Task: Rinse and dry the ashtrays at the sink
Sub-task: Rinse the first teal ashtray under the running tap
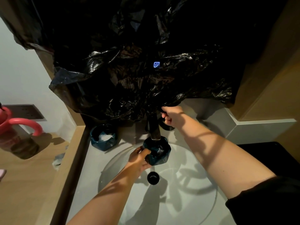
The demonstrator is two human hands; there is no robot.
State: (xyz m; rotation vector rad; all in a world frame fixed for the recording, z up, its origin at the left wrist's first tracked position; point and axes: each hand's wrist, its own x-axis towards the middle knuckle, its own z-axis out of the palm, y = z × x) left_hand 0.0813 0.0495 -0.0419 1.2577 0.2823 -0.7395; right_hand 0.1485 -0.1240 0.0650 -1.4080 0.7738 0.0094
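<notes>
Head view, single entry. Left hand: fingers and thumb clamped on the near wall of a dark blue ashtray, which is held above the back of the sink basin, directly under the dark tap spout and close up to its mouth. Right hand: reached to the rear of the counter, fingers curled round the dark tap handle, whose top is hidden by the hand and by the hem of the black plastic sheet hung over the wall behind. Whether water is running cannot be told; a glint is seen inside the held ashtray. Second ashtray: same dark blue, set on the counter just left of the spout, apart from the first, with something white lying in it. Drain: dark, in the basin floor below the held ashtray. A small blue light is shown through the sheet. On the wooden counter at the left, a red handled vessel is stood, and crumpled scraps are left near the edge. Step judged in hand: rinsing of the first ashtray, with the tap being worked. Next called for: the handle to be turned with care, the ashtray to be tilted so rinse water is tipped out, then drying; the second ashtray is not yet rinsed.
</notes>
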